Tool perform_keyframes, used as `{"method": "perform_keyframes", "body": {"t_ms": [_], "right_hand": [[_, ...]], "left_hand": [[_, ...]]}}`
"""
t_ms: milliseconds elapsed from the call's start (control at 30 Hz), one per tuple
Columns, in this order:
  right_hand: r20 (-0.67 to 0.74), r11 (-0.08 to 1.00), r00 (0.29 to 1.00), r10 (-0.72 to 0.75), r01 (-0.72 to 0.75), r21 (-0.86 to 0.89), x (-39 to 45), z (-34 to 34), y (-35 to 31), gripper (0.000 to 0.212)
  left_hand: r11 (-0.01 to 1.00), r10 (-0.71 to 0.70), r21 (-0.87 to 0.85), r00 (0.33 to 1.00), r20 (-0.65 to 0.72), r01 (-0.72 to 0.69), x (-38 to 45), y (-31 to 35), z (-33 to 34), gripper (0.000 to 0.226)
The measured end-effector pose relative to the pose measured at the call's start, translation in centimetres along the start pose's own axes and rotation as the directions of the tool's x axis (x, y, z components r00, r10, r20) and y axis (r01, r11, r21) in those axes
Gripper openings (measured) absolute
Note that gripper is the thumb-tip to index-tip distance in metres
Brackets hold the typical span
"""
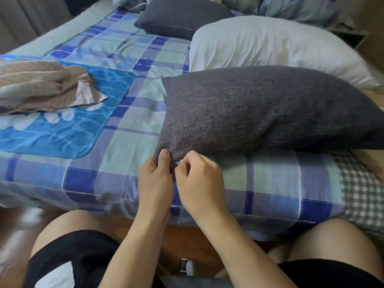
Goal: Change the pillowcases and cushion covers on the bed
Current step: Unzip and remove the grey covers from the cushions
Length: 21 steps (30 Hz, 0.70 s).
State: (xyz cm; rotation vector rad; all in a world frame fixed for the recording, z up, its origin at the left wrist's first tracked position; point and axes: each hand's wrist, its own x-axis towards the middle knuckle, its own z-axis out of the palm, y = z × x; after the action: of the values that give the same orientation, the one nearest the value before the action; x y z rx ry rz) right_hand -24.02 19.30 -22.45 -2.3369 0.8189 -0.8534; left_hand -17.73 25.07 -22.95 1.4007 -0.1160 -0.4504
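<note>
Grey cushion (pixel 259 113) lay on the plaid bed (pixel 128 121), its near corner at both hands. The left hand (pixel 154 181) pinched that corner; the right hand (pixel 197 183), just beside, pinched its edge, fingers curled.

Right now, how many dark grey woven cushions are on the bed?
2: one dark grey woven cushion near the bed edge, its corner held by both hands; another further back. More may be hidden.
</note>
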Motion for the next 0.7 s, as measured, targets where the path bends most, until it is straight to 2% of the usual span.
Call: {"method": "perform_keyframes", "body": {"t_ms": [100,200,333,367,400,433,467,500,533,567,600,633,700], "right_hand": [[-0.047,0.995,0.996,0.074,-0.076,-0.063,0.9,-1.5,2.5,0.021],[-0.154,0.973,0.974,0.165,-0.186,-0.134,2.0,-5.0,7.0,0.018],[-0.344,0.880,0.869,0.356,-0.436,-0.190,3.6,-12.4,13.8,0.018],[-0.391,0.863,0.838,0.382,-0.474,-0.172,3.7,-14.2,15.2,0.018],[-0.429,0.857,0.815,0.389,-0.492,-0.156,3.6,-15.5,16.2,0.018],[-0.448,0.859,0.808,0.384,-0.490,-0.147,3.5,-16.5,16.7,0.018],[-0.445,0.871,0.816,0.368,-0.470,-0.144,3.3,-17.0,16.8,0.018],[-0.432,0.887,0.834,0.343,-0.439,-0.145,3.2,-17.1,16.6,0.020],[-0.420,0.899,0.849,0.320,-0.412,-0.148,3.2,-17.1,16.2,0.022],[-0.416,0.907,0.858,0.302,-0.393,-0.151,3.3,-17.1,15.9,0.022],[-0.423,0.915,0.862,0.278,-0.373,-0.158,3.4,-17.1,15.7,0.023],[-0.433,0.921,0.865,0.253,-0.353,-0.166,3.6,-17.1,15.5,0.023],[-0.431,0.925,0.872,0.234,-0.336,-0.177,3.8,-17.5,15.4,0.022]], "left_hand": [[0.996,-0.025,-0.084,0.996,-0.088,0.017,0.3,-0.2,0.6,0.031],[0.990,-0.030,-0.137,0.993,-0.118,0.014,0.9,0.1,0.6,0.027],[0.977,-0.089,-0.207,0.981,-0.174,0.052,1.3,-0.5,0.4,0.027],[0.986,-0.055,-0.166,0.976,-0.210,0.020,1.1,-0.8,0.6,0.024],[0.998,0.041,-0.040,0.963,-0.265,-0.053,0.7,-1.0,1.0,0.019],[0.973,0.202,0.171,0.926,-0.319,-0.154,0.0,-1.0,1.7,0.014],[0.873,0.420,0.395,0.854,-0.307,-0.287,-0.9,-0.8,2.6,0.014],[0.693,0.627,0.567,0.760,-0.170,-0.445,-1.7,-0.7,3.9,0.021],[0.485,0.732,0.662,0.679,0.050,-0.572,-2.2,-0.8,5.7,0.027],[0.285,0.745,0.693,0.608,0.274,-0.662,-2.4,-0.7,7.8,0.032],[0.120,0.697,0.689,0.555,0.455,-0.715,-2.3,-0.9,10.0,0.037],[-0.002,0.619,0.668,0.524,0.585,-0.744,-2.0,-0.8,12.0,0.043],[-0.179,0.506,0.590,0.441,0.742,-0.787,-0.9,-0.4,15.2,0.045]]}}
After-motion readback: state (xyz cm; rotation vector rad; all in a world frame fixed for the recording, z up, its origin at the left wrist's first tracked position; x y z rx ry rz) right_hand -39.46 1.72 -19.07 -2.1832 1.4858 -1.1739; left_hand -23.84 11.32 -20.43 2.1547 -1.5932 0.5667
